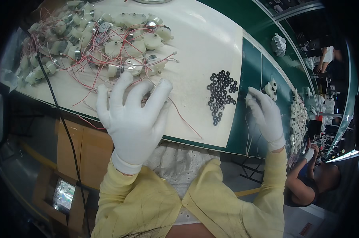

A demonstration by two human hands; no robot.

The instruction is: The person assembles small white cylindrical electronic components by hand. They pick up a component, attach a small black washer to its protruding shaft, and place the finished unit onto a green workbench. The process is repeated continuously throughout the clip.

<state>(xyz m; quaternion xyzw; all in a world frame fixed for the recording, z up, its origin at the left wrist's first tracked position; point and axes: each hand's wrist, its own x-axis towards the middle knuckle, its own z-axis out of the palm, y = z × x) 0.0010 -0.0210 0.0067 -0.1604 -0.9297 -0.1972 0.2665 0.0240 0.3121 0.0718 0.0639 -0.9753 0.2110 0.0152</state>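
My left hand [134,115], in a white glove, is at the near edge of a heap of small motors [120,43] with cream plastic housings and red and white wires. Its fingers are spread and bent, and a motor lies just beyond the fingertips. A loose wire [185,122] runs from beside its thumb across the white sheet. My right hand [265,117], also gloved, is over the green mat with its fingers curled together. Thin pale wires hang below it; what the fingers hold is hidden. A cream motor part [271,89] lies just beyond its knuckles.
Black rubber-like rings [221,93] lie in a cluster on the white sheet [199,39] between my hands. More cream parts [298,119] are heaped at the right. A black cable [62,115] hangs at the left, by a cardboard box [94,152]. A co-worker [312,182] sits at the right.
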